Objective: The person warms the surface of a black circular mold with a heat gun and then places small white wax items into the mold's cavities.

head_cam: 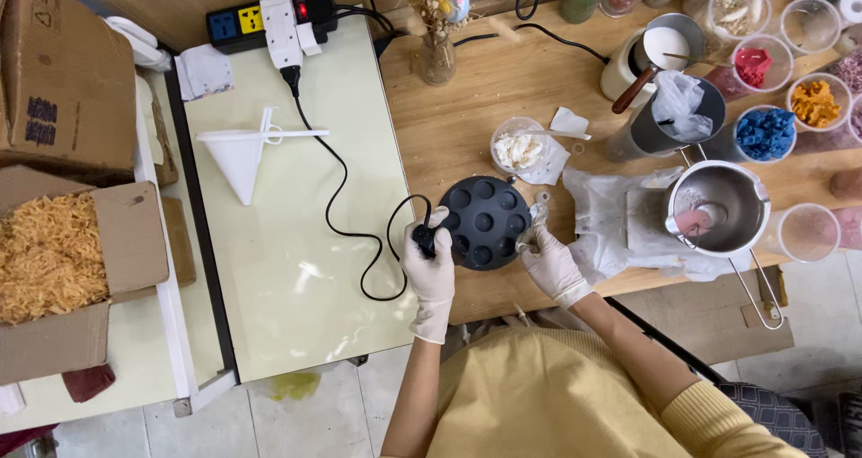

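Seen from above at my wooden workbench, I steady a round black moulding pan with both gloved hands. My left hand is curled around the pan's black plug at its left rim, where the black cord joins it and loops back across the pale tabletop to the power strip. My right hand pinches the pan's right rim, fingers closed on the edge. The pan sits at the near edge of the bench, just in front of me, and every round well I can see in it looks dark and unfilled. By my reckoning the work is early: a steel pot with pinkish residue stands to the right, and tubs of blue, orange and red pieces wait untouched beyond it.
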